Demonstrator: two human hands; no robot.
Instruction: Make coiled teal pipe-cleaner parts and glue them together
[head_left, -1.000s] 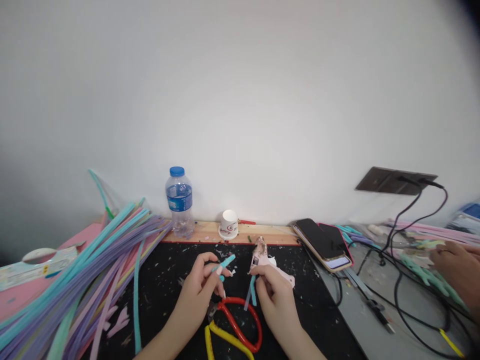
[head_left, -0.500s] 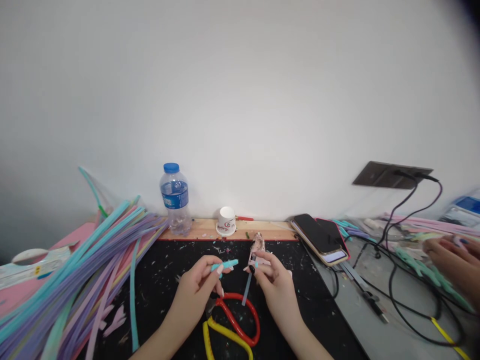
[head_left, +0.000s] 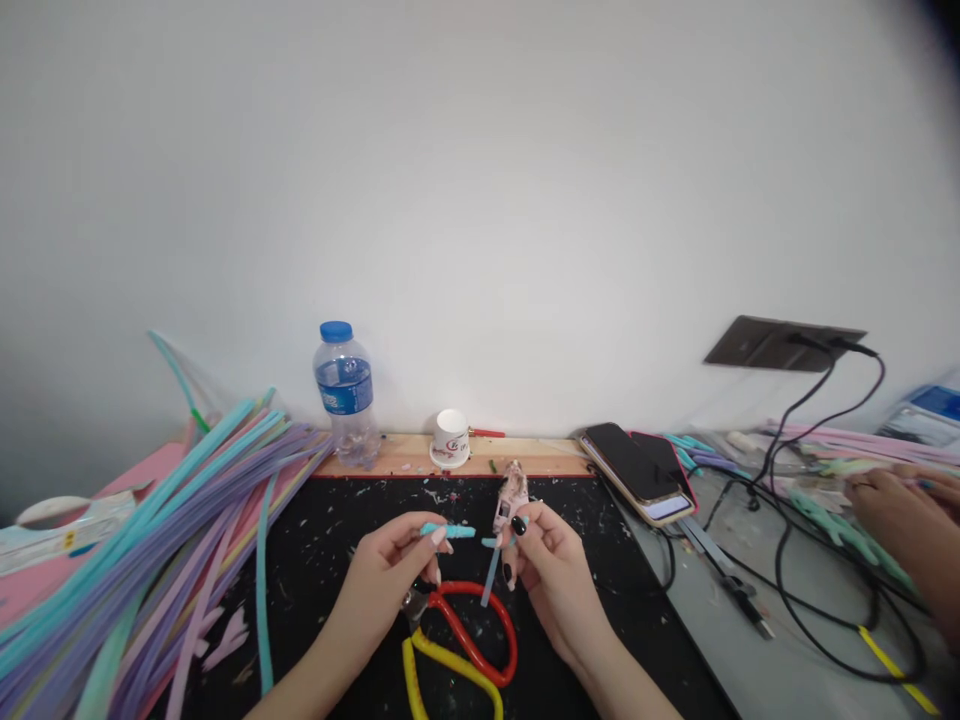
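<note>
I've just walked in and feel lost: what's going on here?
A person's left hand pinches a turquoise piece; their right hand holds a turquoise bit, with a gap between the two. A pink glue gun and a tool with red and yellow handles are on the black mat. Another person's hand is at far right.

Only illegible lettering on the blue bottle label (head_left: 343,388) and the white cup (head_left: 451,424).
</note>
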